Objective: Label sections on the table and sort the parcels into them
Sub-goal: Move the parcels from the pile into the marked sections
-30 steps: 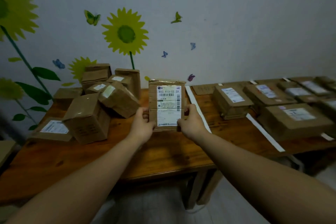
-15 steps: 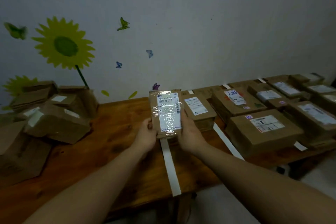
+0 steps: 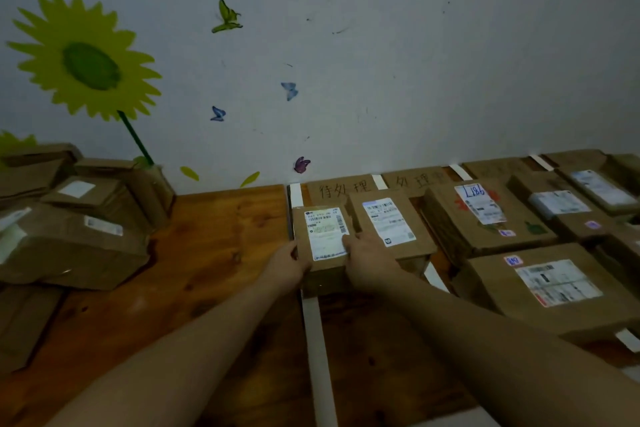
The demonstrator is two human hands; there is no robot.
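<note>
1. Parcel (image 3: 323,239), head view: a small brown cardboard box with a white shipping label on its top face. It is held low at the wooden table (image 3: 214,253), towards the far side by the wall.
2. The left hand (image 3: 291,265) grips the parcel's left side, fingers curled round the edge. The right hand (image 3: 370,260) grips the right side, with its thumb lying on the lower corner of the label.
3. The parcel is at the right edge of a white tape strip (image 3: 317,340) that runs across the table from the wall to the near edge. Its left side overlaps the strip. I cannot tell whether its base rests on the table.
4. Just beside it on the right lies a second small box (image 3: 384,218), label up, with its near corner under the right hand.
5. Behind both boxes, against the wall, lies a cardboard sign (image 3: 341,188) with handwritten characters.
6. Further right, past another tape line, is a box marked L186 (image 3: 481,215). A large box (image 3: 554,291) lies nearer the front edge, and more labelled boxes reach to the right border.
7. On the left of the table, well apart from the hands, stands a pile of brown boxes (image 3: 69,229).
8. The wall carries a sunflower sticker (image 3: 90,62) and small butterfly stickers (image 3: 289,91).
</note>
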